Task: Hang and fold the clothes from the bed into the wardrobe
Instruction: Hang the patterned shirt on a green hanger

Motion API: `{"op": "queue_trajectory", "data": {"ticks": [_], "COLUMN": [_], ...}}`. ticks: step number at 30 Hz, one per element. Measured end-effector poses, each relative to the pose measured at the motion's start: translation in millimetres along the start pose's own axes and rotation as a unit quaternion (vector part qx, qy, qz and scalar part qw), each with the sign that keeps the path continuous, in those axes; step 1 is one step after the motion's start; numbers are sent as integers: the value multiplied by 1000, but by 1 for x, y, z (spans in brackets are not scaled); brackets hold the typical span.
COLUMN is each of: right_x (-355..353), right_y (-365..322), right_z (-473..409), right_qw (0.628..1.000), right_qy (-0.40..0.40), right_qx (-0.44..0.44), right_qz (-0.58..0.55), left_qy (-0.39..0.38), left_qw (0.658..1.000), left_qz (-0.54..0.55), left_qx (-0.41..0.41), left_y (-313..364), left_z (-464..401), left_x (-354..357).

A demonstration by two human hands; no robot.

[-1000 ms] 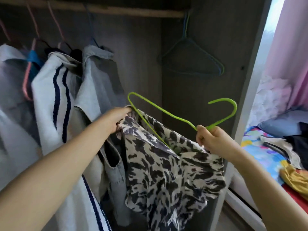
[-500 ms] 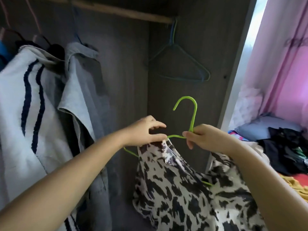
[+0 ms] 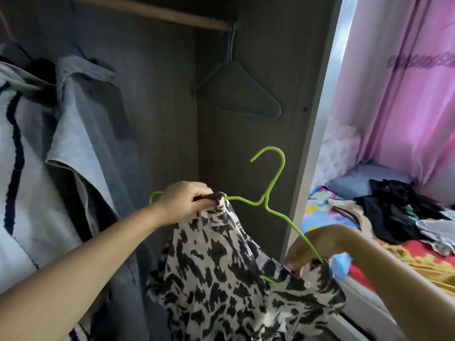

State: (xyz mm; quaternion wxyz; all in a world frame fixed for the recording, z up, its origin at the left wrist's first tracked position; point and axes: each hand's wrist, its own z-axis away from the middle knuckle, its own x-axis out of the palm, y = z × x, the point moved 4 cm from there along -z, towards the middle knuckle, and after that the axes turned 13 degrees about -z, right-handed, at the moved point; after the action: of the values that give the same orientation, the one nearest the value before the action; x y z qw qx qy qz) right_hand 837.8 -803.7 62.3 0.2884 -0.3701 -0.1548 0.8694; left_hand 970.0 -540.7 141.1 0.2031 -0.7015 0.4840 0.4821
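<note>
Head cam: left hand (image 3: 183, 201) has its grip bunched tight on the spotted shirt (image 3: 221, 271) at one shoulder of the green hanger (image 3: 264, 200), right hand (image 3: 310, 252) pinches shirt and hanger at the lower end, inside the wardrobe (image 3: 246, 134), hook pointing up, below the rail (image 3: 157, 11).

At the right of the frame, the bed (image 3: 403, 260) carries a heap of dark clothes (image 3: 391, 212) beside a blue pillow (image 3: 354, 178).
</note>
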Motion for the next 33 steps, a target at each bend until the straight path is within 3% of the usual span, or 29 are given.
{"op": "queue_trajectory", "data": {"ticks": [3,5,7,10,13,16,18,20,22,23,24,25,26,28,30,33], "right_x": [21,18,-6,-48,-56,-55,-49,-39,-36,-41,-50,-61,-69,-70,-63,-68], "right_y": [-6,-3,4,20,12,1,-10,-24,-26,-22,-14,-8,-9,-24,-44,-68], "right_z": [-16,-19,-16,-4,3,1,-1,1,1,-2,-3,-1,6,17,32,43], "right_qw": [991,991,996,956,926,900,856,770,718,732,773,811,821,830,828,782], "right_qy": [-35,-19,73,235,249,289,258,170,176,243,348,458,524,501,437,465], "right_qx": [-2,-12,-32,-62,-88,-96,-163,-249,-260,-242,-208,-168,-149,-244,-343,-387], "right_qz": [126,135,46,-163,-269,-312,-417,-562,-621,-589,-487,-323,-167,10,78,148], "left_qy": [17,18,8,-23,-37,14,59,100,126,138,151,161,170,181,204,226], "left_qw": [1000,999,998,992,983,978,970,969,976,978,978,976,973,963,953,945], "left_qz": [-9,-28,-56,-118,-158,-174,-194,-187,-134,-104,-75,-49,-24,22,48,80], "left_qx": [15,26,13,-35,-83,-118,-132,-127,-118,-118,-124,-139,-158,-198,-221,-223], "left_y": [5,6,-1,-22,-34,-32,-28,-26,-29,-34,-40,-47,-54,-66,-74,-83], "left_z": [-2,0,6,17,26,27,27,28,33,36,39,42,44,46,45,37], "left_x": [-2,-4,-4,2,11,9,5,1,-2,-3,-5,-7,-9,-12,-17,-25]}}
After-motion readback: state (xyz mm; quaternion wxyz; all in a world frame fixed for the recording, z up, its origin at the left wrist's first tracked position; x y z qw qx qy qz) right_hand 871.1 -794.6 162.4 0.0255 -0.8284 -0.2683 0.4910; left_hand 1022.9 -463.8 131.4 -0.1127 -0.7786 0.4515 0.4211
